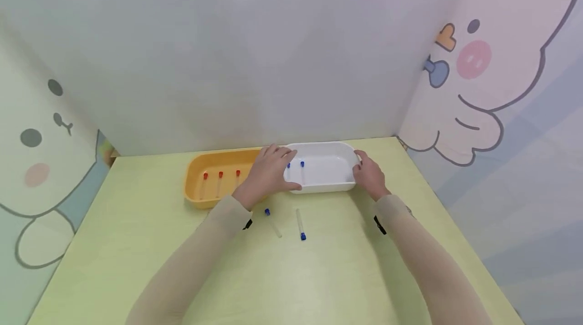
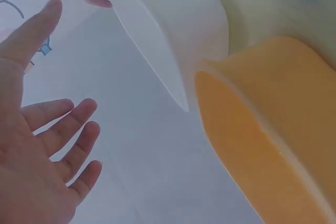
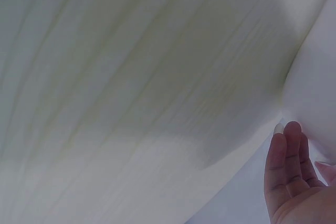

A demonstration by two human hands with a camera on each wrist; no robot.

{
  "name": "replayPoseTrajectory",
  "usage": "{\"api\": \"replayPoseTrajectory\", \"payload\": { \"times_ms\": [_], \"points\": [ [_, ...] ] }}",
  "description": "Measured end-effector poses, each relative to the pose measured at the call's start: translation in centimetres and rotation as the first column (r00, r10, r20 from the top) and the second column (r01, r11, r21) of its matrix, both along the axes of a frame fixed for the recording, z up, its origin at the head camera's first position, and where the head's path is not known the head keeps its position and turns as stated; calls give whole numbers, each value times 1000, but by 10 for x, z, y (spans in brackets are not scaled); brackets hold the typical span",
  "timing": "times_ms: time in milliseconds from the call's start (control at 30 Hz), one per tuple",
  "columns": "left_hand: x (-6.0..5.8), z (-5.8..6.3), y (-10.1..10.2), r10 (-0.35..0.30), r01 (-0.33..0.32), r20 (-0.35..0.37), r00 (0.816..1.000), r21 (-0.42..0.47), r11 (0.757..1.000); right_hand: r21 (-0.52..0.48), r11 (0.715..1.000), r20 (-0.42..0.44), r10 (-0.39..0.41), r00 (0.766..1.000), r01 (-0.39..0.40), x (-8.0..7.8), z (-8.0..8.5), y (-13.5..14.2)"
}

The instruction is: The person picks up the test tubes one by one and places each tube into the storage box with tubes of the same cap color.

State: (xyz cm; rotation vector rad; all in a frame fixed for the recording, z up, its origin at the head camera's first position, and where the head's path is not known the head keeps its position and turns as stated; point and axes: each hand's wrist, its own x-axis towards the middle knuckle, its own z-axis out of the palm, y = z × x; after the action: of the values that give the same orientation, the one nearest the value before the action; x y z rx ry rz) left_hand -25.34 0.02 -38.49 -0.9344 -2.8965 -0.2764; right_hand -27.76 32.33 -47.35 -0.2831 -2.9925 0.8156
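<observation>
Left hand (image 1: 272,170) spread, at the nine-o'clock end of the white tray (image 1: 323,188), right hand (image 1: 370,175) gripping its three-o'clock end, work looks half done: two blue-capped tubes (image 1: 302,165) inside, two loose tubes (image 1: 300,222) (apparently remaining) toward seven.

left tray (image 1: 227,163) and right tray (image 1: 325,170) stand behind 2 tubes (image 1: 300,222) on the table (image 1: 319,284).

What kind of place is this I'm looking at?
Probably a small indoor booth set up for tabletop work: a table closed in by cartoon-printed walls, with an orange tray, a white tray and capped tubes on it.
</observation>
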Motion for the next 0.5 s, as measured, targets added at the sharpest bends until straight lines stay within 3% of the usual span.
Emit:
{"api": "replayPoseTrajectory", "payload": {
  "times_ms": [233, 500],
  "points": [
    [16, -8, -17, 8, -7, -30, 1000, 33, 999, 10, 1000, -4, -9, 1000, 9, 0, -1, 1],
    [33, -27, -43, 40, -39, -3, 999, 141, 989, 21, 1000, -20, -2, 1000, 2, -4, -6, -2]
  ]
}}
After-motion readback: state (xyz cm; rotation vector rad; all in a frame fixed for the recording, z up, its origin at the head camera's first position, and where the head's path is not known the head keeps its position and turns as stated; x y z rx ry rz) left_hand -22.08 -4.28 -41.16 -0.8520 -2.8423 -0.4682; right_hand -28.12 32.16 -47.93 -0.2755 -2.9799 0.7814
